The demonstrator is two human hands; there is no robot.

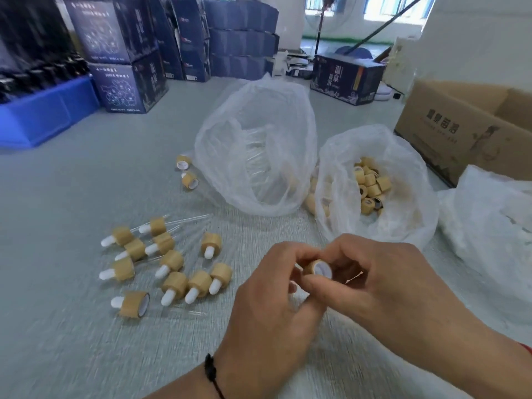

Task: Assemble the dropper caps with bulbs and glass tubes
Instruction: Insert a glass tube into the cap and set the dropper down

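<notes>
Nearest the camera, at about five o'clock of the view, both hands meet over the grey floor. The left hand curls its fingers round a bamboo-coloured dropper cap, and the right hand pinches the same cap from the other side. The cap lies on its side, its white inner liner facing the camera. The step in hand looks like seating a part into this cap; whether a bulb or glass tube is already in it I cannot tell, since the fingers hide it. The next move likely calls for a straight, gentle push, as the glass is thin.

At nine o'clock from the hands lies a cluster of finished droppers, tan collars with white bulbs and clear tubes, scattered at mixed angles. Further out, at twelve o'clock, a clear bag of glass tubes stands open. At one o'clock an open bag of loose caps sits just beside it. Beyond, a cardboard carton and dark blue boxes.
</notes>
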